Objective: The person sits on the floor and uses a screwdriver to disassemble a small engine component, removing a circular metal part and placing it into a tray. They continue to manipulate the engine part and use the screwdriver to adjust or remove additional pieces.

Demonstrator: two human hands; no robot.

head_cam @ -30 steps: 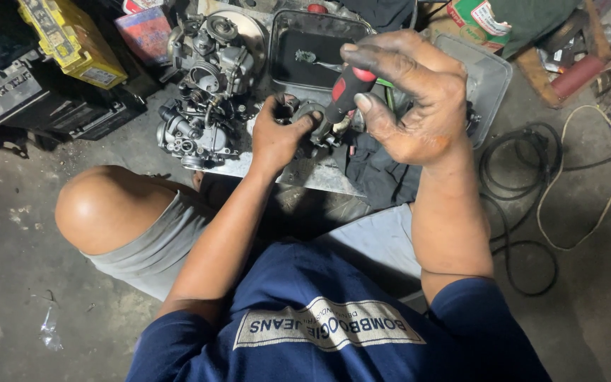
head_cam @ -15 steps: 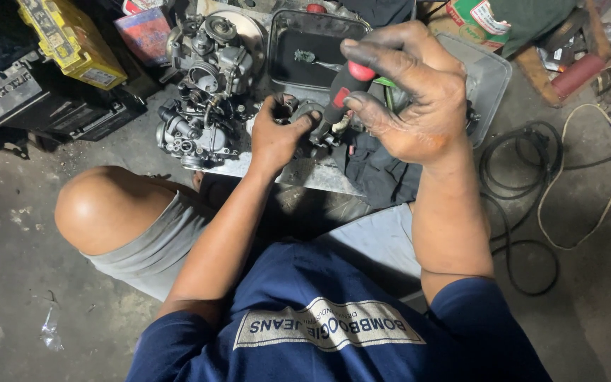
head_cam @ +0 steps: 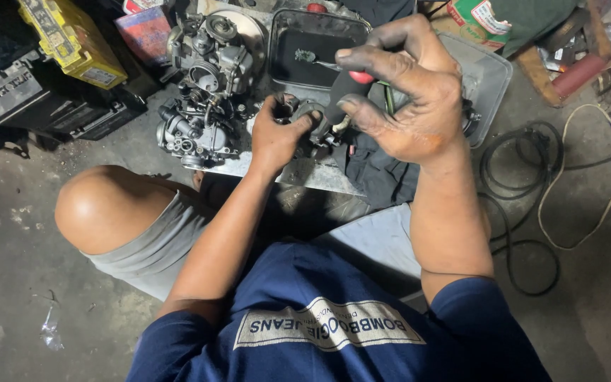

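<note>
A screwdriver with a black handle and red cap is gripped in the closed right hand; its long axis runs steeply down and leftward, from the raised grip toward a small dark metal carburetor part; that part is clamped by the closed left hand, the lower and nearer of the two, just below the tool's tip; the part rests on a grimy board; a larger cast-metal carburetor assembly, greasy and knobbly, stands just left; a black tray lies beyond.
</note>
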